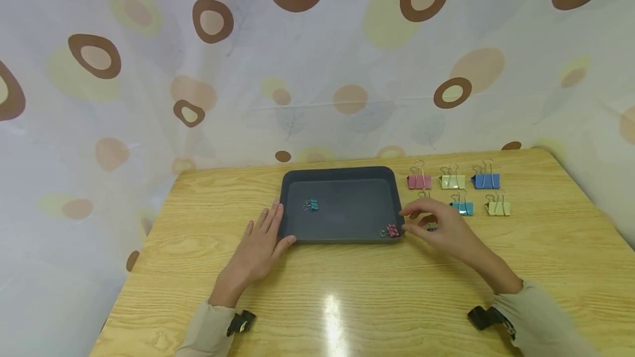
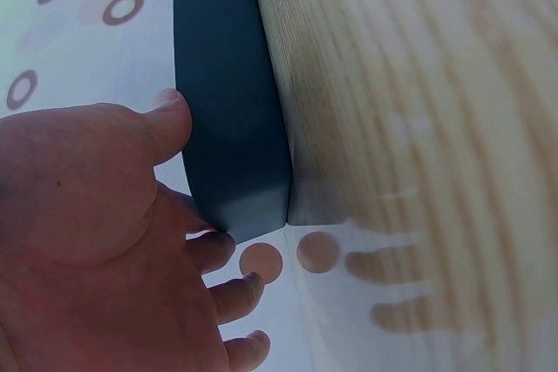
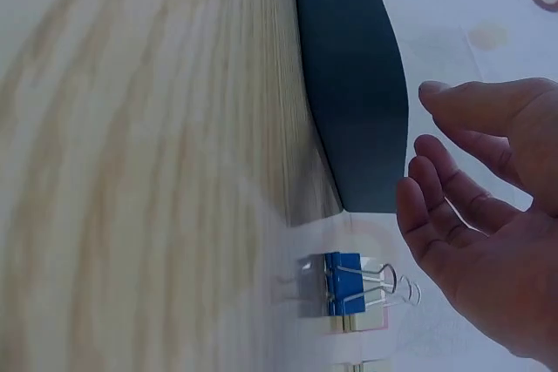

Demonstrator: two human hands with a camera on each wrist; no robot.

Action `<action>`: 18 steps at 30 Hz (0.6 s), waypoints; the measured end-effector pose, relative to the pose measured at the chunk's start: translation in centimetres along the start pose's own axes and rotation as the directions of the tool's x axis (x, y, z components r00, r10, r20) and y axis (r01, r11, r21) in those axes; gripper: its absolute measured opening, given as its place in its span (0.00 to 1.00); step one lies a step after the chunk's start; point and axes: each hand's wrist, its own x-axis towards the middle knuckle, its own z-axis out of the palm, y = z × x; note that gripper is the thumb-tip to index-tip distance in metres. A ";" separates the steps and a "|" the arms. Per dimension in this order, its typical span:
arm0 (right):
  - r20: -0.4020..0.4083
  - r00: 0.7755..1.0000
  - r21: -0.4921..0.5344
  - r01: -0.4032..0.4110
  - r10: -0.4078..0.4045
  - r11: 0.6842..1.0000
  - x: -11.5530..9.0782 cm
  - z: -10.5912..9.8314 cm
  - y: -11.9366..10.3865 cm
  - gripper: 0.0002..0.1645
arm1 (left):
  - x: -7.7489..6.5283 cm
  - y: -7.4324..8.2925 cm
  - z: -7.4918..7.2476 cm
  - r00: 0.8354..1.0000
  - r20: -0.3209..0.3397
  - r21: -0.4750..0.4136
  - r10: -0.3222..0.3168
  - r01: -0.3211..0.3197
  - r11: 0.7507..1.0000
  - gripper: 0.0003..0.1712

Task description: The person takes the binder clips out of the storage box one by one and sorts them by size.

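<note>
A dark grey tray (image 1: 347, 203) lies on the wooden table. Inside it, a small teal binder clip (image 1: 311, 205) sits left of centre and a small pink binder clip (image 1: 392, 231) in the near right corner. My left hand (image 1: 258, 247) rests along the tray's left side, fingers straight and thumb at the near corner. At the opposite side my right hand (image 1: 448, 230) has its fingertips right by the rim, loosely bent with a gap between thumb and fingers and nothing held. A small dark binder clip (image 1: 432, 227) shows partly under the right hand.
Right of the tray stand larger binder clips: pink (image 1: 420, 182), pale green (image 1: 452, 182) and blue (image 1: 486, 180) at the back, light blue (image 1: 463, 208) and pale yellow (image 1: 498, 208) in front. Another is mostly hidden by the right hand. A patterned curtain (image 1: 327, 70) hangs behind the table.
</note>
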 end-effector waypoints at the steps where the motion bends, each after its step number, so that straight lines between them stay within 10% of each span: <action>1: 0.008 1.000 0.000 0.007 -0.007 1.000 0.1 0.2 0.0 0.15 | 0.0 0.0 0.0 1.000 -0.001 0.000 0.000 0.000 1.000 0.46; 18: 0.142 0.989 -0.254 0.075 -0.039 0.964 2.2 0.3 -0.5 0.17 | -0.1 0.0 0.0 1.000 -0.004 0.009 -0.001 0.001 1.000 0.46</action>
